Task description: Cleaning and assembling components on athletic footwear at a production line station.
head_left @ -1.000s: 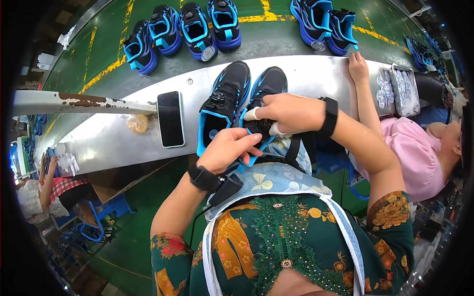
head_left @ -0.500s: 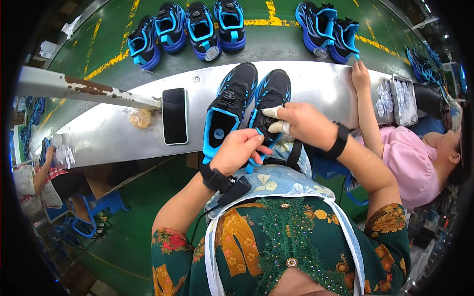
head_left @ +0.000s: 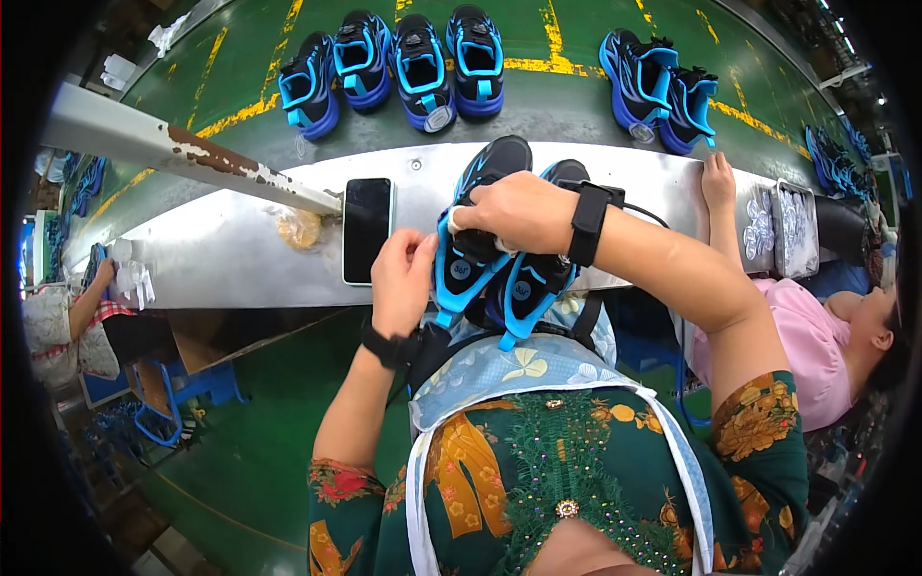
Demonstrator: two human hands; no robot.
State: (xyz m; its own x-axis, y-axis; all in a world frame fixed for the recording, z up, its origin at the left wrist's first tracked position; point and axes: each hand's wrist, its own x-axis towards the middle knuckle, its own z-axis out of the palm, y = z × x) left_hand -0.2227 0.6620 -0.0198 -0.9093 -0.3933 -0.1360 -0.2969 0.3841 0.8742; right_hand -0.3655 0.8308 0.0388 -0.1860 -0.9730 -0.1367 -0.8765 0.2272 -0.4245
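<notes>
Two black sneakers with bright blue lining stand side by side in front of me, toes pointing away. My right hand (head_left: 519,213), with pale covers on some fingertips, reaches across to the left sneaker (head_left: 459,278) and grips the tongue at its opening. That hand and wrist hide much of the right sneaker (head_left: 523,293), whose heel loop lies near my apron. Beside the left sneaker's collar is my left hand (head_left: 403,278), its fingers curled in and thumb close to the forefinger. Whether anything is between them is hidden.
A phone (head_left: 368,230) lies on the metal bench (head_left: 230,230), near a rusty white post (head_left: 230,163). More sneakers (head_left: 423,72) stand beyond the bench. At right, a person in pink (head_left: 802,336) reaches to a sneaker (head_left: 687,110), near a metal tray (head_left: 795,230).
My right hand has moved from the right sneaker's laces to the left sneaker's opening. My left hand has left the right sneaker's collar and shifted left. The view has shifted slightly.
</notes>
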